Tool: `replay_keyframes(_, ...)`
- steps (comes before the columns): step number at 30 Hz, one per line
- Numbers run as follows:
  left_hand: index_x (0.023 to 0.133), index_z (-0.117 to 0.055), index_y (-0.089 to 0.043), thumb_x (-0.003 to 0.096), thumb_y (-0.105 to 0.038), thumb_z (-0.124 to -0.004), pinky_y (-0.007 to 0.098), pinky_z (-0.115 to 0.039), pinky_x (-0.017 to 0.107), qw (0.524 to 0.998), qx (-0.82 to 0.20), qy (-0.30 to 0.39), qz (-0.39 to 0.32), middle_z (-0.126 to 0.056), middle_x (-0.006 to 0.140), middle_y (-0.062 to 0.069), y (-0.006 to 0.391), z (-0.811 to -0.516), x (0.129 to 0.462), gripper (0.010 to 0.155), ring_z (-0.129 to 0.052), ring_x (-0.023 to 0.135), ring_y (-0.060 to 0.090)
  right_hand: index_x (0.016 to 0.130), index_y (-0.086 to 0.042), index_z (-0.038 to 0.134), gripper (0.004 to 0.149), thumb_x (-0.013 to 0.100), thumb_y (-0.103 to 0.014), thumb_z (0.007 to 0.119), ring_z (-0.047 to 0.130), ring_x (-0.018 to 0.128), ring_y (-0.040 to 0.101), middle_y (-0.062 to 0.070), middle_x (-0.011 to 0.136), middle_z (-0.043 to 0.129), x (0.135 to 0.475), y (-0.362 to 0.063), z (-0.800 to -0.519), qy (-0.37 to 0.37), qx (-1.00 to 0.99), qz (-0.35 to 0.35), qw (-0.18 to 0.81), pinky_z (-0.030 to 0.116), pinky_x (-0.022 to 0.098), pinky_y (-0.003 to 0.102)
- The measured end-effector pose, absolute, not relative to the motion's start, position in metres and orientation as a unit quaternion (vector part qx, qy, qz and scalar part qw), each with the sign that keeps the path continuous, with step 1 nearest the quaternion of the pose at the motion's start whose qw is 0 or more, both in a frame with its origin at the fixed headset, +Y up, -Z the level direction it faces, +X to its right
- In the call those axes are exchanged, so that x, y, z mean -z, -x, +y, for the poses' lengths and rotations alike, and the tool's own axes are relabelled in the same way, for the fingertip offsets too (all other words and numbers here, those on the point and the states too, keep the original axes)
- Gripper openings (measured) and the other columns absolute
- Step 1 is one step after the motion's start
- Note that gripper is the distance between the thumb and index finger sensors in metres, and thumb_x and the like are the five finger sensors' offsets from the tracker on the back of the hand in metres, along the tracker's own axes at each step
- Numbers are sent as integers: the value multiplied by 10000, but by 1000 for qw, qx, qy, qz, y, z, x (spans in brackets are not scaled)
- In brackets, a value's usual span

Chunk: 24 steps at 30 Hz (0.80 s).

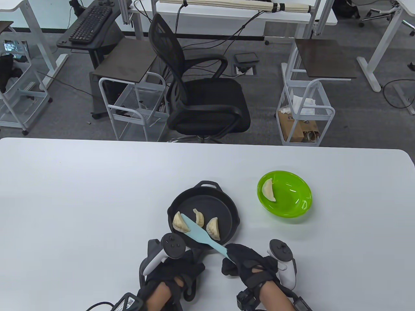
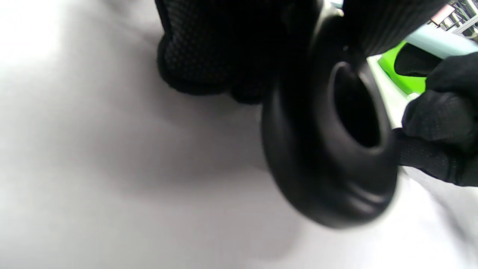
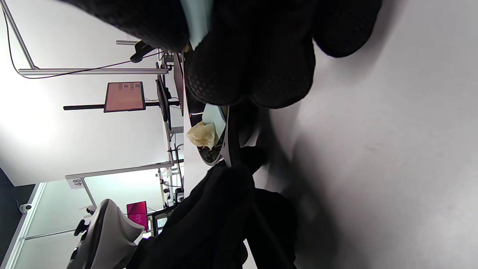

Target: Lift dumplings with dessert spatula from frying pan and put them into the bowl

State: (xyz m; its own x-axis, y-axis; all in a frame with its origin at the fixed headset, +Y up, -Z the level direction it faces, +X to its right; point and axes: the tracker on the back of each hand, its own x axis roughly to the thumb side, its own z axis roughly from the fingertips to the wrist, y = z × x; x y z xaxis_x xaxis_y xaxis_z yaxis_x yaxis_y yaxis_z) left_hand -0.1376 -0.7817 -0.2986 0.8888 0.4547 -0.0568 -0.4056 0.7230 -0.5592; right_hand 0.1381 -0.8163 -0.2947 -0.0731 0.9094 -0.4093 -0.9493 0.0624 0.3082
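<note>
A black frying pan near the table's front holds three pale dumplings: left, middle, right. My right hand grips the handle of a light blue spatula, whose blade lies over the left dumpling's right edge. My left hand holds the pan's handle, seen close up in the left wrist view. A green bowl to the right of the pan holds one dumpling. In the right wrist view the pan's rim and a dumpling show below my fingers.
The white table stretches wide to the left and beyond the pan. Behind its far edge stand a black office chair and wire carts on the floor.
</note>
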Motion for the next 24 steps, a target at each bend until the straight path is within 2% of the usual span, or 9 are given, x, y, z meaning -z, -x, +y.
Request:
replay_keyframes(14,1061,-552,-199,459,-653,-748,538,-229,800,927,-232,291,-42,-1002,674,-76,138,-782,299,779,-948,520,191,1027,-36,539,544,616,-366,673,864,717,391,92,794,847,292,-138,-812,36,-657,258,708,566,699,635)
replay_keyframes(24,1063,-549,-200,460,-653,-748,538,-229,800,927,-232,291,-42,-1001,675,-78,138,-782,299,779,-947,519,191,1031,-50,529,545,615,-376,666,862,731,382,78,807,842,292,-147,-804,45,-633,219,741,566,703,634)
